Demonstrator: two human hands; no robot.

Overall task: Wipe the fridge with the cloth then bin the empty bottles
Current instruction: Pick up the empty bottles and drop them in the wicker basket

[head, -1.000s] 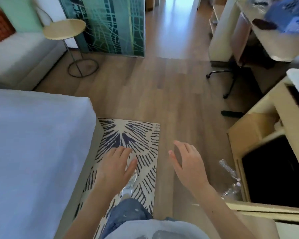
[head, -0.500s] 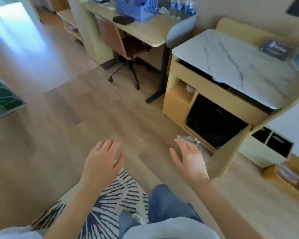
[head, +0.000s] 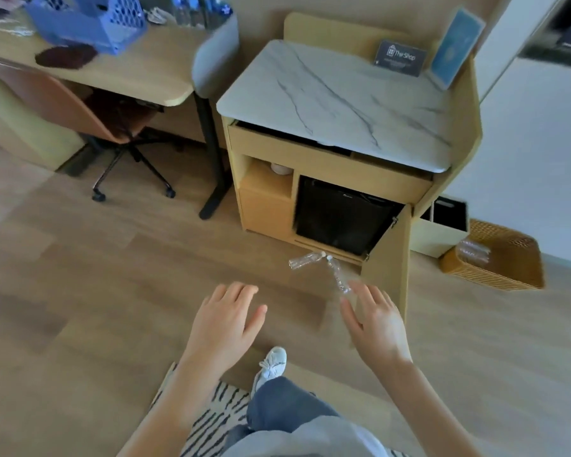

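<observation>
Bottles (head: 305, 260) by fridge (head: 340, 219); L hand (head: 226, 319), R hand (head: 374, 324) splayed.

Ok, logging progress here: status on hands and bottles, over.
Left hand, right hand open, empty. Two crushed bottles on floor before fridge. Cabinet door open beside them.

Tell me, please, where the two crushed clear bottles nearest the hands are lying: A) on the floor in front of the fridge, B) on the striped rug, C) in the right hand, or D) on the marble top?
A: both bottles lie on the wooden floor just in front of the black fridge, beyond the open right hand.
</observation>
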